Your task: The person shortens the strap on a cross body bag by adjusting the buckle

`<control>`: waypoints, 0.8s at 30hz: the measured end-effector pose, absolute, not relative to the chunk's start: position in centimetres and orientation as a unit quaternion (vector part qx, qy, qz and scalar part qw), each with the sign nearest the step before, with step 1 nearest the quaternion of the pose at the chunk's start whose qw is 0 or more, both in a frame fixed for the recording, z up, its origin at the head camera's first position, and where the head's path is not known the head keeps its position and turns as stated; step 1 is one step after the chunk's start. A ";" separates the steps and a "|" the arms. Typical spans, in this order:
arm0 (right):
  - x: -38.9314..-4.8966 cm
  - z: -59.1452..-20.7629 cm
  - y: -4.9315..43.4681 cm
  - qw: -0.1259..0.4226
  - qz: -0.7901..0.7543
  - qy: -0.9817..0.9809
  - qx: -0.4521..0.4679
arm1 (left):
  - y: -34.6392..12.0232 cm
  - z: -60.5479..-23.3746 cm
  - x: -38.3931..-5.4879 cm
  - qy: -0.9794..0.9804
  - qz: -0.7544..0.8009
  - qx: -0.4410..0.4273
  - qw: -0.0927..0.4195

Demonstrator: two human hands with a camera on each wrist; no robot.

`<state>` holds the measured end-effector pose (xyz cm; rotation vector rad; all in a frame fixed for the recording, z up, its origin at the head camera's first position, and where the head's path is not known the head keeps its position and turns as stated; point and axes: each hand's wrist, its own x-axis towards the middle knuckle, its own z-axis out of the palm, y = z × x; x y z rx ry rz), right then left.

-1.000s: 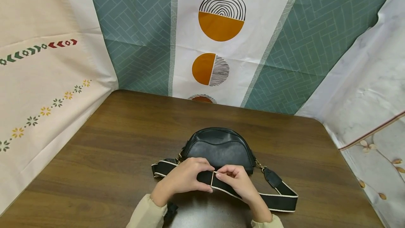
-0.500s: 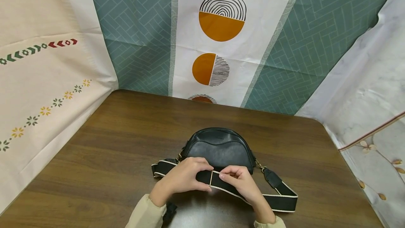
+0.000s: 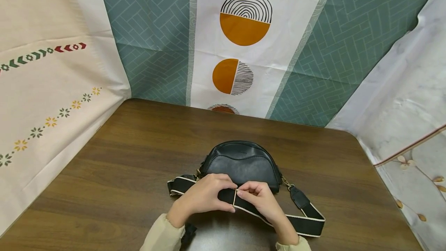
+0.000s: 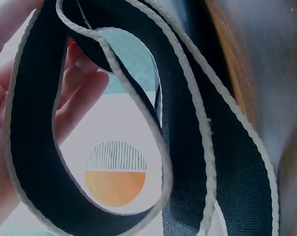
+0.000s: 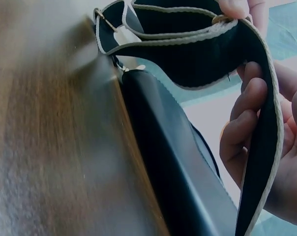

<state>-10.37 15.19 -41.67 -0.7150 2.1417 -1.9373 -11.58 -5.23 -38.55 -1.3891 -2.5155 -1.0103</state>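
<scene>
A black leather shoulder bag (image 3: pixel 240 169) rests on the table, its wide black strap (image 3: pixel 306 226) with cream edging pulled to the front. My left hand (image 3: pixel 203 193) pinches the strap across its width beside a thin gold-coloured slider (image 3: pixel 234 197). Right beside the slider, my right hand (image 3: pixel 263 200) pinches the strap's upper edge between thumb and forefinger. In the left wrist view the strap (image 4: pixel 188 147) hangs in loops past my left hand (image 4: pixel 6 123). The right wrist view has the strap running between the fingers and palm of my right hand (image 5: pixel 291 167).
Brown wooden table (image 3: pixel 139 138) lies all around the bag. A small black object (image 3: pixel 189 233) sits by the left sleeve, partly hidden. Metal clips (image 3: pixel 286 182) join strap to bag. Patterned cloths (image 3: pixel 156 42) hang behind and at both sides.
My right fingers slid a little rightward off the slider, then came back to it. The strap's right-hand fold has shifted slightly left and toward me. My left hand has barely moved.
</scene>
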 end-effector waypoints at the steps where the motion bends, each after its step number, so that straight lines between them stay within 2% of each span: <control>1: -10.3 -41.7 15.3 0.085 -0.646 0.720 -0.237 | -5.3 -38.6 -11.6 -0.825 -0.332 -0.455 0.046; 12: -10.3 -42.0 16.7 0.081 -0.643 0.723 -0.239 | -5.7 -38.4 -11.8 -0.831 -0.335 -0.443 0.028; 24: -10.6 -41.8 15.8 0.084 -0.645 0.715 -0.255 | -5.0 -38.4 -11.7 -0.830 -0.325 -0.453 0.035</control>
